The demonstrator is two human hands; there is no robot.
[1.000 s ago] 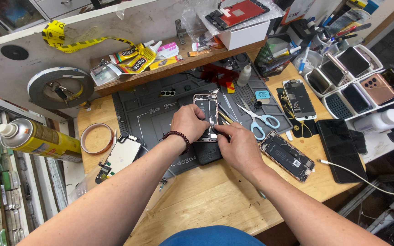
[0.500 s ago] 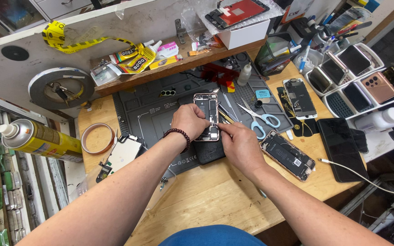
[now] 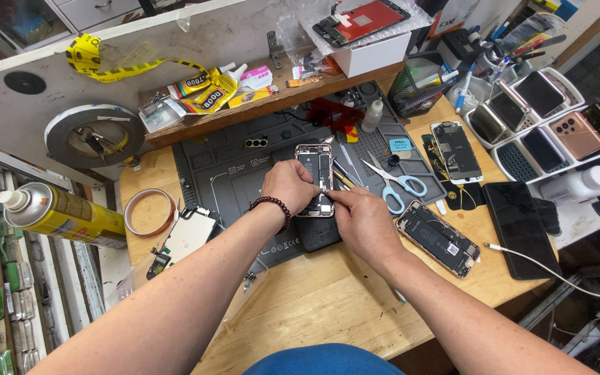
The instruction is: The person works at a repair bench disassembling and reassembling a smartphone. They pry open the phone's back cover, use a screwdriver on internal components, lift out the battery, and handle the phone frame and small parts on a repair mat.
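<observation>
An opened phone body [image 3: 314, 167] with its insides showing lies on the dark grey work mat [image 3: 223, 173] in the middle of the bench. My left hand [image 3: 288, 186], with a bead bracelet at the wrist, grips the phone's left edge. My right hand [image 3: 359, 217] rests at the phone's lower right corner, fingertips pinched together on its bottom end; whether they hold a small tool I cannot tell. A black block [image 3: 317, 232] sits under the phone's near end.
Blue-handled scissors [image 3: 401, 182] and another opened phone [image 3: 439, 238] lie right of my hands. A detached screen [image 3: 187, 235], a tape roll [image 3: 148, 211] and a yellow spray can [image 3: 64, 214] are left. Trays of phones [image 3: 546, 118] and a white cable [image 3: 557, 274] sit right.
</observation>
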